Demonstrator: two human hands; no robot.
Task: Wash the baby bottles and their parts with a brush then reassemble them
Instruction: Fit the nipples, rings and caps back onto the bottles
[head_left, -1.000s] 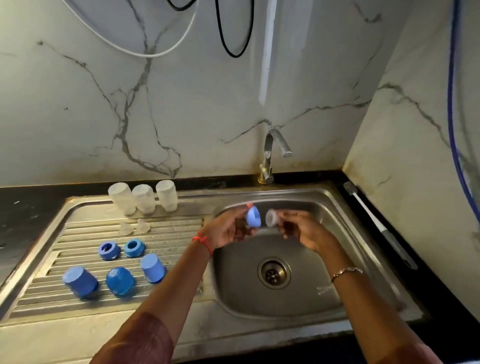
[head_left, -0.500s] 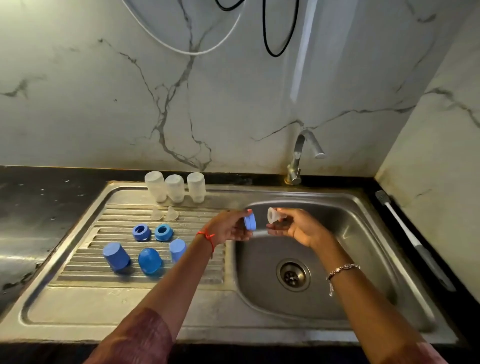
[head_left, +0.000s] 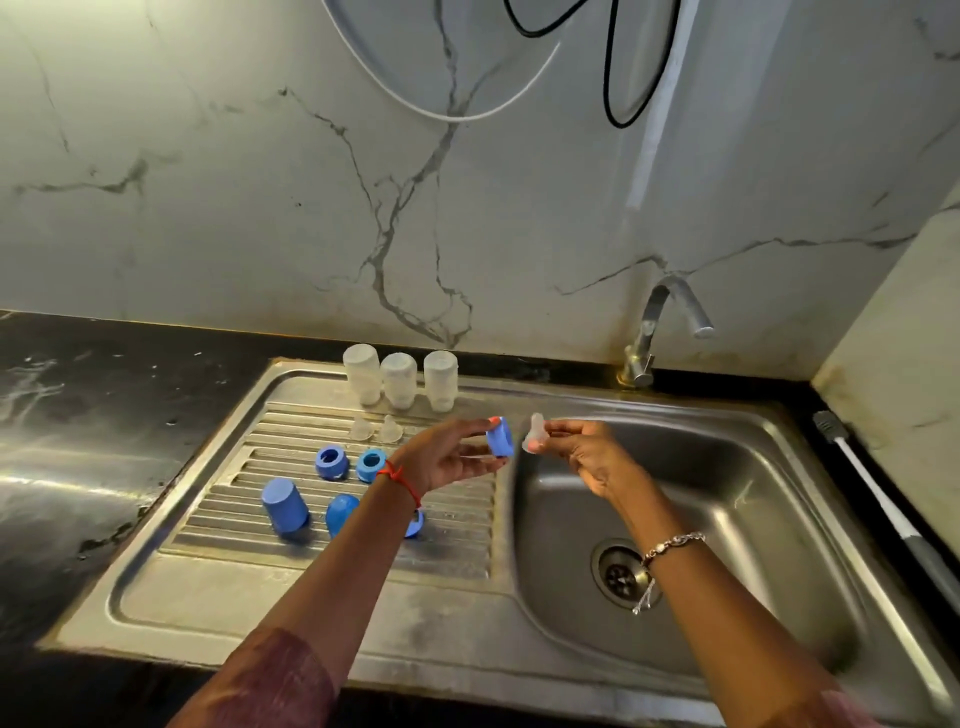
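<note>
Translucent soft nipple (head_left: 535, 439), ridged blue collar (head_left: 500, 436)

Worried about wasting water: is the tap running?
Off: no stream falls from the tap into the sink.

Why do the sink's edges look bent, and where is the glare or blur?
Head view: the wide lens bows the sink rim; light glares off the dark counter at left and streaks the wall above the tap; the blue ring and clear teat look slightly smeared.
</note>
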